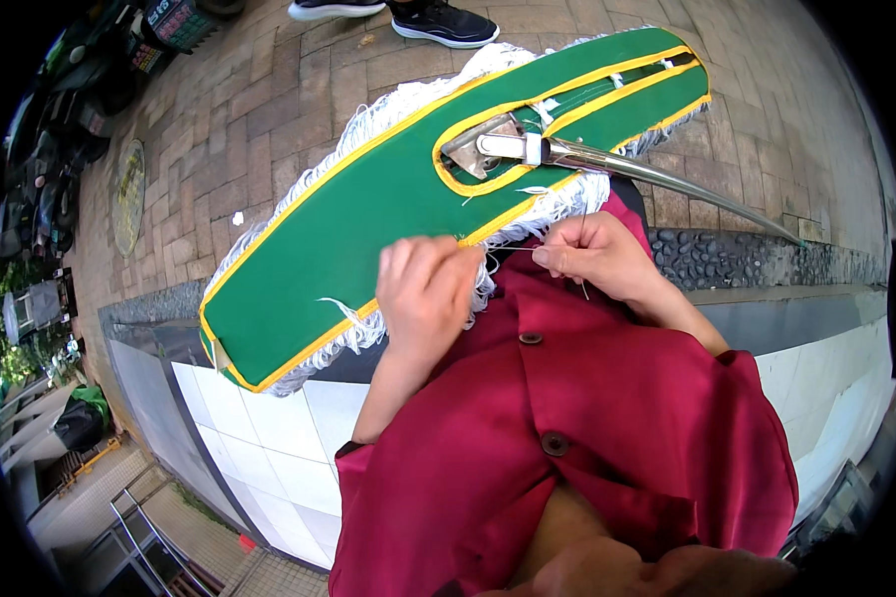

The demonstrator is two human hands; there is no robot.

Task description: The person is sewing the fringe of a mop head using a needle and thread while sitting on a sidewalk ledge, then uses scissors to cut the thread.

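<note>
My left hand (426, 291) pinches the yellow-trimmed lower edge of the green mop head (368, 214), fingers closed on cloth and white fringe (353, 333). My right hand (599, 257), just right of it on the same edge, has fingertips pressed together on a thin white thread (513, 249). Metal handle (657, 174) runs from the mop head's pocket toward the right. Dark shoes (438, 20) stand beyond the mop head on brick paving (299, 90).

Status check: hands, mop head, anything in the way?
Left hand pinching green mop head at its fringe edge. Right hand pulling white thread taut. Metal handle lies clear.
</note>
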